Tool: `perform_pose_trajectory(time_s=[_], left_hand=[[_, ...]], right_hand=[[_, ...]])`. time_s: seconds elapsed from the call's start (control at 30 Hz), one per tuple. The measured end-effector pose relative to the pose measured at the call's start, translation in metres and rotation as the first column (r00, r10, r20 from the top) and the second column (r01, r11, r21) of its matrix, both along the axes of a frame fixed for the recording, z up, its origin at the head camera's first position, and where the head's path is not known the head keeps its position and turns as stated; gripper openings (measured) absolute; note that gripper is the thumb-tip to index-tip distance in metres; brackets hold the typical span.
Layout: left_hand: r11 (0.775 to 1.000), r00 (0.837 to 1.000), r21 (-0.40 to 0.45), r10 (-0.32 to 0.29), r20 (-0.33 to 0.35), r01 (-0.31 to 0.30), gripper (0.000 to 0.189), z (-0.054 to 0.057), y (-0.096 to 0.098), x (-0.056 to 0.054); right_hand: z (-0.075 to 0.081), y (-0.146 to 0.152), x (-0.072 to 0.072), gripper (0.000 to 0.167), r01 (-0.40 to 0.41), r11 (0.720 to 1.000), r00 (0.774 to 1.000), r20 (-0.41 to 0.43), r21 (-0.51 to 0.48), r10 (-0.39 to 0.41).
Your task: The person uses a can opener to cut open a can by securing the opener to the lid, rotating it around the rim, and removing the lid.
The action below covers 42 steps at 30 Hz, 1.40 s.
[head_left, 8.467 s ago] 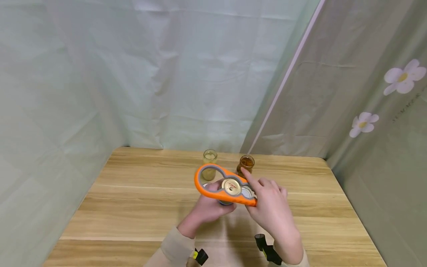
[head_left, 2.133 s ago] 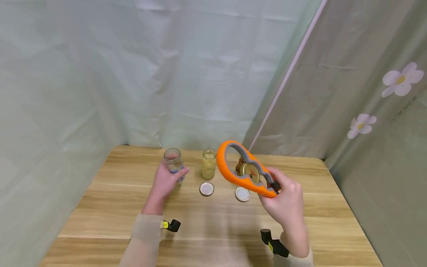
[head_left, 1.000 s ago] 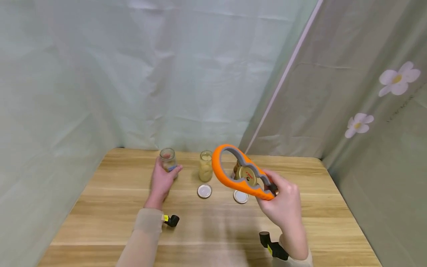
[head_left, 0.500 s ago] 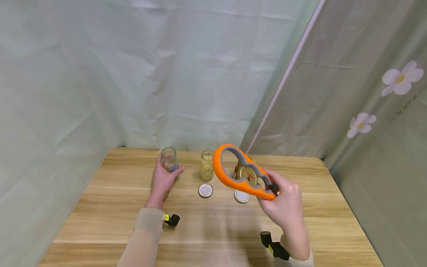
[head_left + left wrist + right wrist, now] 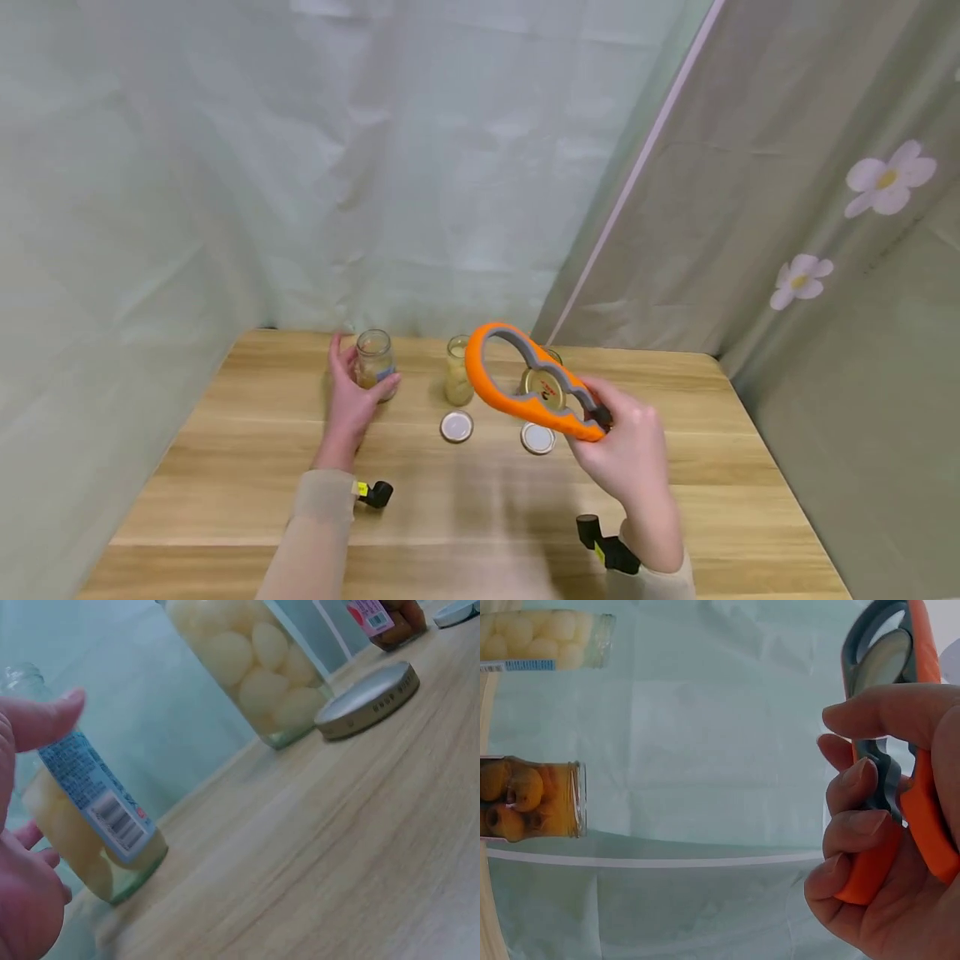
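Observation:
At the back left of the table an uncapped glass jar (image 5: 375, 358) with a blue label stands upright. My left hand (image 5: 348, 404) is around its near left side, fingers spread and thumb extended; in the left wrist view the thumb (image 5: 45, 720) lies straight beside the jar, and contact is hard to tell. My right hand (image 5: 626, 442) grips the handles of an orange and grey jar opener (image 5: 517, 406) above the table. A gold lid (image 5: 544, 389) sits within the opener's grey inner edges. In the right wrist view, fingers curl round the orange handles.
An open jar of pale round fruit (image 5: 458, 385) stands in the middle. An open jar of brown fruit (image 5: 529, 799) is mostly hidden behind the opener in the head view. Two lids, one left (image 5: 456, 426) and one right (image 5: 537, 437), lie inside-up on the wooden table (image 5: 420, 500).
Earlier, both hands were together with the opener over a jar. The left hand then carried that jar to the back left, and its fingers have now spread away. The right hand still holds the opener.

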State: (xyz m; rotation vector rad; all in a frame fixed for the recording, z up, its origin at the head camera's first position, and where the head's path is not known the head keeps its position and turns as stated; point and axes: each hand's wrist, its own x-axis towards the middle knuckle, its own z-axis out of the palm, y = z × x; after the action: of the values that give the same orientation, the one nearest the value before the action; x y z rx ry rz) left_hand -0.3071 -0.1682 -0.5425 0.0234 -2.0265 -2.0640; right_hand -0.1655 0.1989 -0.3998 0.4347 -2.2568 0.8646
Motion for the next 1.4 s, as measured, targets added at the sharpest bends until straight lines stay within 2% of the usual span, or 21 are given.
perform_pose_trajectory(time_s=[0.1,0.17,0.23,0.3,0.43,0.53,0.63,0.7,0.73,0.8,0.93,1.03,1.2,1.3,1.33,1.4], left_hand=[[0.998,0.999,0.056,0.01,-0.047,-0.008,0.123,0.004,-0.004,0.004],[0.993,0.994,0.119,0.038,-0.105,-0.026,0.117,0.011,-0.006,0.007],[0.98,0.981,0.192,0.081,-0.176,-0.046,0.111,0.022,-0.006,0.011],[0.96,0.955,0.272,0.14,-0.261,-0.066,0.106,0.036,-0.004,0.015],[0.918,0.876,0.384,0.263,-0.405,-0.099,0.099,0.067,0.0,0.027],[0.895,0.821,0.435,0.323,-0.472,-0.102,0.095,0.088,0.006,0.037],[0.881,0.785,0.464,0.348,-0.513,-0.087,0.091,0.104,0.01,0.046],[0.876,0.77,0.476,0.353,-0.532,-0.072,0.088,0.111,0.011,0.05],[0.874,0.767,0.482,0.353,-0.536,-0.064,0.086,0.113,0.012,0.052],[0.866,0.772,0.498,0.347,-0.532,-0.047,0.082,0.116,0.015,0.054],[0.866,0.807,0.5,0.296,-0.511,-0.001,0.073,0.121,0.022,0.06],[0.878,0.84,0.475,0.212,-0.5,0.06,0.065,0.123,0.031,0.065],[0.888,0.893,0.422,0.028,-0.449,0.184,0.053,0.125,0.052,0.079],[0.863,0.909,0.414,-0.11,-0.403,0.289,0.048,0.126,0.067,0.088],[0.848,0.908,0.414,-0.165,-0.386,0.331,0.046,0.126,0.072,0.091],[0.807,0.891,0.413,-0.285,-0.352,0.422,0.04,0.126,0.083,0.097]], right_hand=[[-0.003,-0.003,0.0,0.038,0.008,1.0,1.0,0.008,0.012,-0.008],[-0.003,-0.005,-0.001,0.038,0.007,1.0,1.0,0.014,0.015,-0.007],[-0.003,-0.007,-0.002,0.037,0.01,1.0,1.0,0.013,0.026,-0.01],[-0.003,-0.01,-0.002,0.037,0.007,1.0,1.0,0.012,0.029,-0.007],[-0.002,-0.015,-0.004,0.039,-0.011,1.0,1.0,0.014,0.026,0.01],[-0.001,-0.016,-0.005,0.04,-0.018,1.0,1.0,0.012,0.026,0.018],[0.0,-0.016,-0.005,0.04,-0.022,0.999,1.0,0.006,0.029,0.021],[0.0,-0.016,-0.005,0.039,-0.026,0.999,1.0,0.004,0.027,0.026],[0.0,-0.016,-0.005,0.039,-0.027,0.999,1.0,0.004,0.027,0.027],[-0.001,-0.016,-0.004,0.039,-0.025,0.999,1.0,0.005,0.026,0.025],[-0.002,-0.016,-0.004,0.039,-0.022,0.999,1.0,0.007,0.031,0.022],[-0.002,-0.016,-0.003,0.04,-0.024,0.999,1.0,0.008,0.036,0.024],[-0.002,-0.014,0.0,0.042,-0.024,0.999,1.0,0.006,0.028,0.024],[-0.002,-0.013,0.001,0.042,-0.031,0.999,0.999,-0.007,0.024,0.031],[-0.001,-0.013,0.001,0.042,-0.036,0.999,0.999,-0.016,0.027,0.037],[-0.001,-0.012,-0.001,0.04,-0.043,0.998,0.998,-0.034,0.034,0.044]])
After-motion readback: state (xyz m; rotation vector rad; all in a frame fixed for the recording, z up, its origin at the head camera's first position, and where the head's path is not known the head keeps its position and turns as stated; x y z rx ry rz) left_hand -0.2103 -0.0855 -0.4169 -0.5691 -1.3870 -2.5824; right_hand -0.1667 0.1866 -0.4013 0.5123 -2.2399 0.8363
